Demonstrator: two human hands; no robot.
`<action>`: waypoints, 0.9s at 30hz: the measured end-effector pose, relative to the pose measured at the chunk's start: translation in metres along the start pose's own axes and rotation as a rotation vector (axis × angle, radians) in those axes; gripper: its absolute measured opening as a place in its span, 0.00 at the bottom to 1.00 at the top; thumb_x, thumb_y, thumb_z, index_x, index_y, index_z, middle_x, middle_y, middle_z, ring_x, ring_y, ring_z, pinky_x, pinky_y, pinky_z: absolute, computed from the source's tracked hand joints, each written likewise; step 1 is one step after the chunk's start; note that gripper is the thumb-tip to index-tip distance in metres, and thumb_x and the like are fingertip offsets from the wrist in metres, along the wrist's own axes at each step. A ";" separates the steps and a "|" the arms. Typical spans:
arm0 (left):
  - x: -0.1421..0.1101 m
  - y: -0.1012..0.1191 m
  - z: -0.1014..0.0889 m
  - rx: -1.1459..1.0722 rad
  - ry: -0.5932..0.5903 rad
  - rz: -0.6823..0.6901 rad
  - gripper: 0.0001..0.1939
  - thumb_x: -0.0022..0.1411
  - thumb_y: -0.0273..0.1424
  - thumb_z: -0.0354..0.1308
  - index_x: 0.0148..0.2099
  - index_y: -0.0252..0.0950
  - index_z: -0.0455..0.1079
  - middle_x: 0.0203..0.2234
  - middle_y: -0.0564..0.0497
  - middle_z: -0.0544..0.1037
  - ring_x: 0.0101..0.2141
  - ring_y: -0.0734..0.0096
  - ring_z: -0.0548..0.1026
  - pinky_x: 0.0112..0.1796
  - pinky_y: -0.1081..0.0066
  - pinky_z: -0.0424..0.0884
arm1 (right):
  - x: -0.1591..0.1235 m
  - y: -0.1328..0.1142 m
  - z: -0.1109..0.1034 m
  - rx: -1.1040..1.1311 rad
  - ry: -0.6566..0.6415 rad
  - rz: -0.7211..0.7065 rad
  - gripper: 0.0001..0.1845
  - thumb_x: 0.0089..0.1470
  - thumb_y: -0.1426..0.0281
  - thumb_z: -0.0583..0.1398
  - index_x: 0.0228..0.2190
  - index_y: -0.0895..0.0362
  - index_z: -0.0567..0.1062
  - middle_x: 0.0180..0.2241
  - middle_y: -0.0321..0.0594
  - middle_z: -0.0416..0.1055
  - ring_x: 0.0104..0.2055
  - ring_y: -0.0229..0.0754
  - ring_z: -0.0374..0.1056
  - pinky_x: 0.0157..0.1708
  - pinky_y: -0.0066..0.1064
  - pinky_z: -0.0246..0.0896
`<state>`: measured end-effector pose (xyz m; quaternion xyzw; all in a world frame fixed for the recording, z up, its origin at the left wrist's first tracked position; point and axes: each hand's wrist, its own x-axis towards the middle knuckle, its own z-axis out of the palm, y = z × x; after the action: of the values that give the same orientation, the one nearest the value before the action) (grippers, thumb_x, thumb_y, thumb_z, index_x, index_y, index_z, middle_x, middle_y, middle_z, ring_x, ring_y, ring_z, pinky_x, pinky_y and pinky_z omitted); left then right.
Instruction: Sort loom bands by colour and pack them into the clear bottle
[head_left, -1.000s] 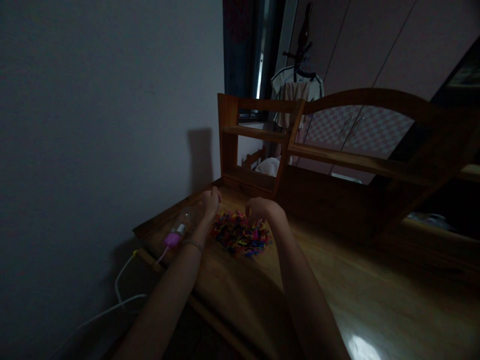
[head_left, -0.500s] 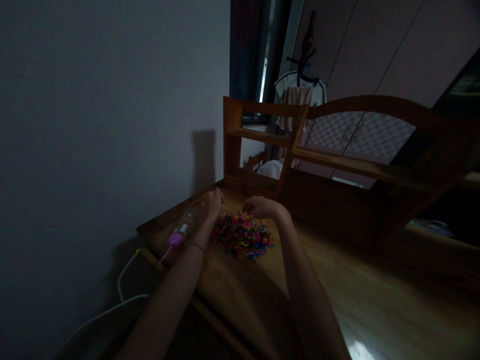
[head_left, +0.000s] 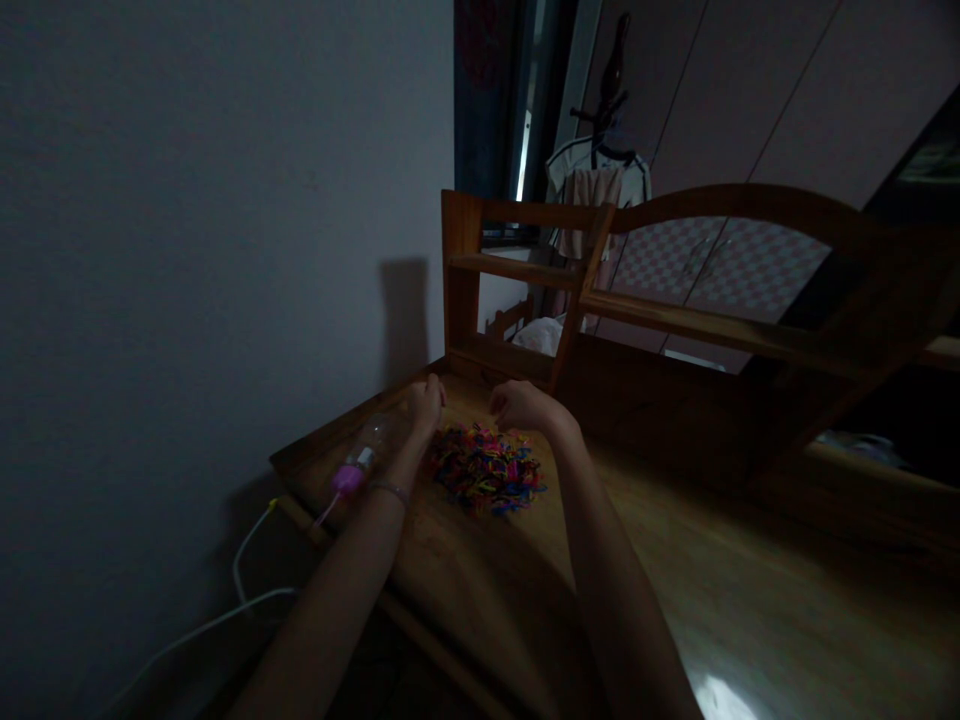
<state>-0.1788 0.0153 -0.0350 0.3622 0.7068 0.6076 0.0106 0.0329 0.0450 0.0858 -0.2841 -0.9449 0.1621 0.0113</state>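
Note:
A heap of small, thin, brightly coloured bands (head_left: pixel 487 472), like elastic hair ties, lies on the wooden desk (head_left: pixel 480 580). My left hand (head_left: pixel 427 403) is closed at the far left edge of the heap, its fingers curled in; whatever they hold is too small or hidden to make out. Just above the heap's far side is my right hand (head_left: pixel 521 406), bent at the wrist with fingertips drawn together and pointing left. Dim light hides whether a band is between them. A clear bottle (head_left: pixel 368 448) with a purple cap lies left of my left forearm.
A wooden shelf unit (head_left: pixel 517 268) stands along the desk's back edge. The pale wall (head_left: pixel 225 250) borders the left side. A white cable (head_left: pixel 217 622) hangs past the desk's left corner. Clothes (head_left: pixel 596 190) hang on a rack behind the shelves.
My right hand has lifted slightly up and away from the heap. My left hand stays closed in nearly the same place. The view has shifted a little.

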 end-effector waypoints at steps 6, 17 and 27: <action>0.000 0.000 -0.001 -0.001 -0.003 0.001 0.27 0.63 0.39 0.39 0.12 0.41 0.57 0.09 0.51 0.62 0.16 0.69 0.64 0.24 0.69 0.58 | -0.003 -0.001 0.001 0.026 -0.215 0.156 0.19 0.44 0.78 0.66 0.41 0.61 0.77 0.42 0.48 0.78 0.38 0.43 0.76 0.32 0.24 0.66; 0.002 -0.003 0.000 -0.006 0.010 0.013 0.27 0.63 0.38 0.40 0.12 0.40 0.58 0.09 0.51 0.62 0.16 0.69 0.65 0.25 0.69 0.59 | 0.013 -0.015 0.042 0.191 -0.900 0.248 0.16 0.39 0.59 0.71 0.27 0.59 0.81 0.29 0.43 0.80 0.36 0.43 0.78 0.33 0.25 0.70; -0.001 0.001 0.000 0.001 0.004 0.025 0.27 0.63 0.38 0.40 0.12 0.40 0.58 0.09 0.52 0.61 0.16 0.69 0.64 0.24 0.69 0.59 | 0.007 -0.001 0.023 0.256 -0.658 0.144 0.18 0.44 0.57 0.69 0.30 0.58 0.80 0.37 0.43 0.80 0.41 0.40 0.76 0.33 0.21 0.66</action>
<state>-0.1781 0.0148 -0.0346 0.3699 0.7024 0.6081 0.0014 0.0234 0.0413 0.0642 -0.2786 -0.8476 0.3623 -0.2695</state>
